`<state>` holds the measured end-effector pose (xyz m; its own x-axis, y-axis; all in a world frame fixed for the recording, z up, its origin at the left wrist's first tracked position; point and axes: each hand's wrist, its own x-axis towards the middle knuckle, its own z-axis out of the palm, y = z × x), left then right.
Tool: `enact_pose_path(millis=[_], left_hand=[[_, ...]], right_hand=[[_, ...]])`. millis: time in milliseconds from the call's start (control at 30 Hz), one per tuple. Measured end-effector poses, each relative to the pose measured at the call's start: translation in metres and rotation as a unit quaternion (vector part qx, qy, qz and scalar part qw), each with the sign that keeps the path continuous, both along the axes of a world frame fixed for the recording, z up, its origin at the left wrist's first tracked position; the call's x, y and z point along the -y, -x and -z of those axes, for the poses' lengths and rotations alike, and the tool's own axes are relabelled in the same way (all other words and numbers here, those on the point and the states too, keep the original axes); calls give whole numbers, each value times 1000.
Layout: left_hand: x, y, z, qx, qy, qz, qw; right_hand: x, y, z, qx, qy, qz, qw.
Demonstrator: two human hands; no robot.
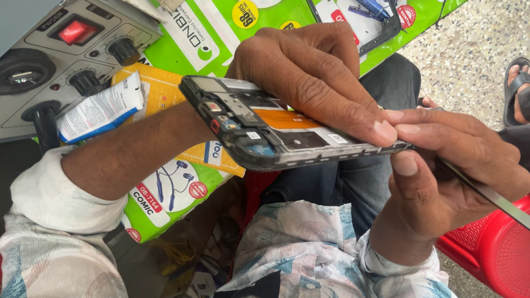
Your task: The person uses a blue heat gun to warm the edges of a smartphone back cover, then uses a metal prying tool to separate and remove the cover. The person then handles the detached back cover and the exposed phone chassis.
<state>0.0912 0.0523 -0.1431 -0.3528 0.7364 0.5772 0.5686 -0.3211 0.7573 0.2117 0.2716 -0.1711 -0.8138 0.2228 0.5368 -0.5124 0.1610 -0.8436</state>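
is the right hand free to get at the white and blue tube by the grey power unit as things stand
Probably not. The right hand is gripping a metal prying tool at the opened phone, and the left hand and forearm lie between it and the white and blue tube by the grey power unit.

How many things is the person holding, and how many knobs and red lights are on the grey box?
Opened phone: 1, in the left hand
Metal tool: 1, in the right hand
Black knobs on the grey box: 3
Red light: 1
Total: 6
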Motion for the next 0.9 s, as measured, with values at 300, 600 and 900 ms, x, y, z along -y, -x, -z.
enact_pose_path(millis=[300, 600, 900], left_hand=[[-13, -30, 21, 160, -35, -63, 985], [-9, -37, 28, 183, -42, -193, 963], [-5, -40, 31, 277, -83, -166, 943]], right_hand=[[-1, 3, 14, 48, 137, -34, 989], [-3, 7, 29, 143, 269, -115, 946], [0, 19, 39, 206, 384, -154, 887]])
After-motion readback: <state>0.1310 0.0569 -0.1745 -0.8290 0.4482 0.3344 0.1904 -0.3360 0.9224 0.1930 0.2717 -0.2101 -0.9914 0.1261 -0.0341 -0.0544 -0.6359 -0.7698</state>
